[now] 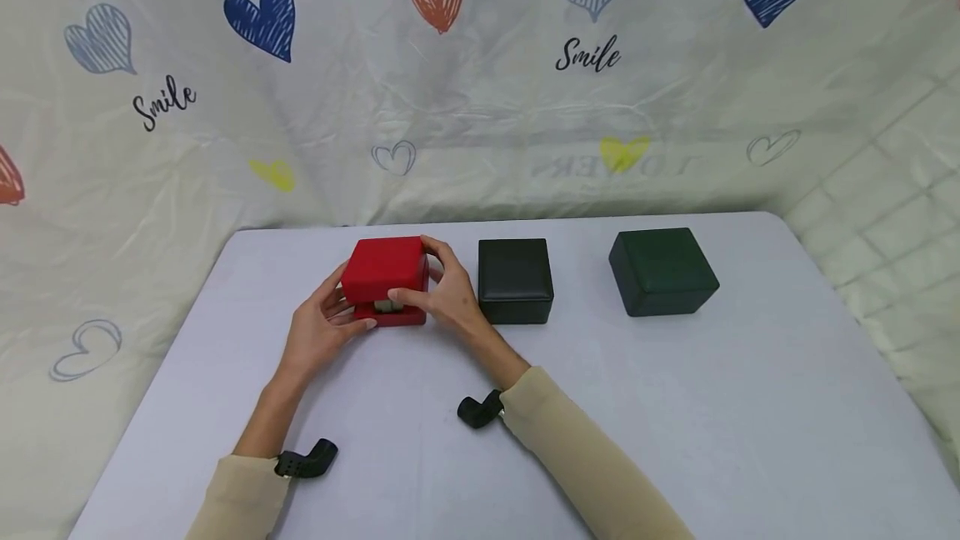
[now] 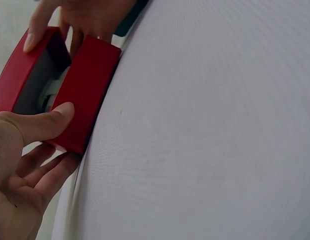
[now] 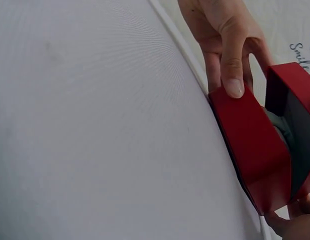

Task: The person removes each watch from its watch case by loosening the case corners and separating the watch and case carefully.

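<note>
A red hinged box stands on the white table, left of centre, with its lid raised a little. Something pale shows in the gap. My left hand grips the base, thumb on its front edge and fingers along the left side. My right hand holds the lid, thumb at the front and fingers over the top. In the left wrist view my left hand's thumb presses the base while the lid tilts away. In the right wrist view my left hand rests its thumb on the base.
A black box stands shut just right of my right hand. A dark green box stands shut farther right. A cloth printed with hearts hangs behind the table. The table's rounded edges lie at both sides.
</note>
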### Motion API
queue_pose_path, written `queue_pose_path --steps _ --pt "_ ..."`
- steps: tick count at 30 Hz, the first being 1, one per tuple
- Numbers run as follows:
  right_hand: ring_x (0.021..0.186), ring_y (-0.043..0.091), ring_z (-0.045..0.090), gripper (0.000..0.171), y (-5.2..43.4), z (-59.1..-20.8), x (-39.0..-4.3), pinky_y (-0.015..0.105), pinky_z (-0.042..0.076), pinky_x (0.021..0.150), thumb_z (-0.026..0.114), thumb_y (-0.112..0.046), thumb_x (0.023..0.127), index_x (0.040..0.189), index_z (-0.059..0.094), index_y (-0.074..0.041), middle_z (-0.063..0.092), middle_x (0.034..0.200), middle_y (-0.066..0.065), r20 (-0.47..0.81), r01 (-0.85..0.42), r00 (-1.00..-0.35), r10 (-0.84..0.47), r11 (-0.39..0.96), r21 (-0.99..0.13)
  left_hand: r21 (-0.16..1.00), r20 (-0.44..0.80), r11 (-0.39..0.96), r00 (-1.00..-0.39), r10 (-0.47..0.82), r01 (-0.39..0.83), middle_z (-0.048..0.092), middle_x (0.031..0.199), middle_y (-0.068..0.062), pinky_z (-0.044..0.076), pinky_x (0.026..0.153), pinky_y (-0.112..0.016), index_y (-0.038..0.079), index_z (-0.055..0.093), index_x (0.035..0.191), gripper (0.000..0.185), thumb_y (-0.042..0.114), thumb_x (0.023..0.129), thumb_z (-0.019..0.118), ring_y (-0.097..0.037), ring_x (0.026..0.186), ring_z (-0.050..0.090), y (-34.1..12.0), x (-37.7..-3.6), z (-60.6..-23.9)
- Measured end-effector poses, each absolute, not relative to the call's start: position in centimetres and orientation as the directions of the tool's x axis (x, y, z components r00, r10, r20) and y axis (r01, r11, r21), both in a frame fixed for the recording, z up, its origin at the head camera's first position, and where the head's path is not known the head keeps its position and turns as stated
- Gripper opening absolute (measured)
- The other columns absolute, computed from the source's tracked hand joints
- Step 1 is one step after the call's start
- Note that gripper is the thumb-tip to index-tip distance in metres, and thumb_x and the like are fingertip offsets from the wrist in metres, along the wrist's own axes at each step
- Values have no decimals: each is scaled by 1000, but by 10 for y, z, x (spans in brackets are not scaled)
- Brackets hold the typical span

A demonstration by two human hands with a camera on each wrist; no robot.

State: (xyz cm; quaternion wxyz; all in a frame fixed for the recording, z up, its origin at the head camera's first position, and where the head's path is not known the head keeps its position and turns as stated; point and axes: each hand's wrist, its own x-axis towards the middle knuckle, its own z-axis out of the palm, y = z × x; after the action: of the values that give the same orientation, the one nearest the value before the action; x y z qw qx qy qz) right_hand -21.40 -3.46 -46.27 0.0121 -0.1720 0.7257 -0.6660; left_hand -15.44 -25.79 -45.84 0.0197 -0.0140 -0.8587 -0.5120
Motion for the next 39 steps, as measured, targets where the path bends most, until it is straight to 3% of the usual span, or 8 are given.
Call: queue_pose_path --steps 14,24,30,39 --pt "141 27 48 85 -39 -461 -216 51 50 115 82 -27 84 157 41 -12 51 153 10 197 -214 -959 -206 66 -975 874 61 483 -998 -5 51 56 152 -23 56 99 -39 17 29 166 97 8 87 84 -42 131 64 -257 -155 -461" --pt "138 27 51 78 -42 -462 -219 50 52 112 81 -30 85 153 45 -17 54 148 7 211 -227 -959 -190 65 -972 873 45 486 -999 -9 35 55 154 -21 56 100 -41 18 29 166 97 13 87 85 -40 132 64 -258 -154 -460" --pt "133 25 54 69 -44 -462 -221 50 53 110 80 -31 85 147 51 -19 58 142 5 252 -264 -952 -175 49 -963 889 17 458 -1000 -14 9 56 155 -17 55 101 -39 15 34 162 92 15 87 86 -37 135 63 -259 -155 -460" --pt "131 22 55 66 -45 -461 -223 46 52 110 79 -32 86 145 53 -16 59 140 4 253 -269 -951 -178 70 -961 900 -68 429 -998 -17 -69 55 154 -17 58 95 -25 10 52 152 72 19 88 85 -38 134 63 -263 -156 -461"
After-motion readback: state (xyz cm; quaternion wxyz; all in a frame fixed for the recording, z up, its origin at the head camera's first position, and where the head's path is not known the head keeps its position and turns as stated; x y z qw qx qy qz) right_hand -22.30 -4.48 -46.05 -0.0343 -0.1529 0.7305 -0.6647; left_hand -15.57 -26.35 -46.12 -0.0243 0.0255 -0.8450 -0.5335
